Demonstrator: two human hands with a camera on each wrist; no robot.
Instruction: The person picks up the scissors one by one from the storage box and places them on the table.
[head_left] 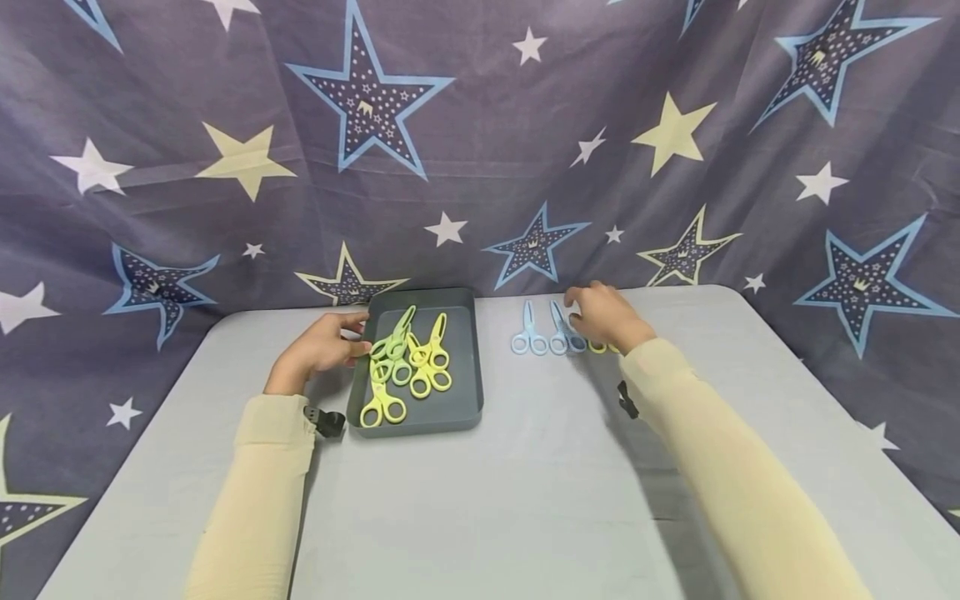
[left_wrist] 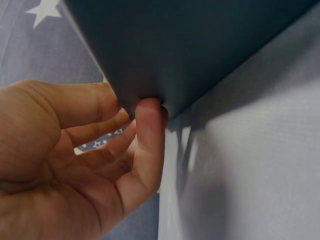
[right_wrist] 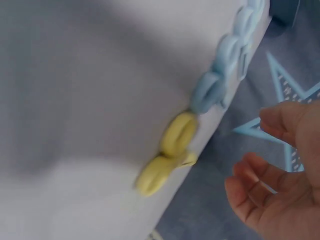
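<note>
A dark grey tray (head_left: pixel 467 408) holds a green pair of scissors (head_left: pixel 402 371) and several yellow scissors (head_left: pixel 383 406), lying partly over each other. My left hand (head_left: pixel 324 350) grips the tray's left side; its fingers bend against the tray wall (left_wrist: pixel 145 55) in the left wrist view. To the right of the tray, two light blue scissors (head_left: pixel 529 340) and a yellow pair (right_wrist: pixel 170 150) lie in a row. My right hand (head_left: pixel 606 317) hovers over the row's right part, partly hiding it. Thumb and fingers of that hand (right_wrist: pixel 285 175) are apart, with nothing between them.
The scissors and tray rest on a table with a pale cover (head_left: pixel 480 517). A dark star-patterned cloth (head_left: pixel 480 150) hangs just behind its back edge. Small black devices (head_left: pixel 327 422) are worn at both wrists.
</note>
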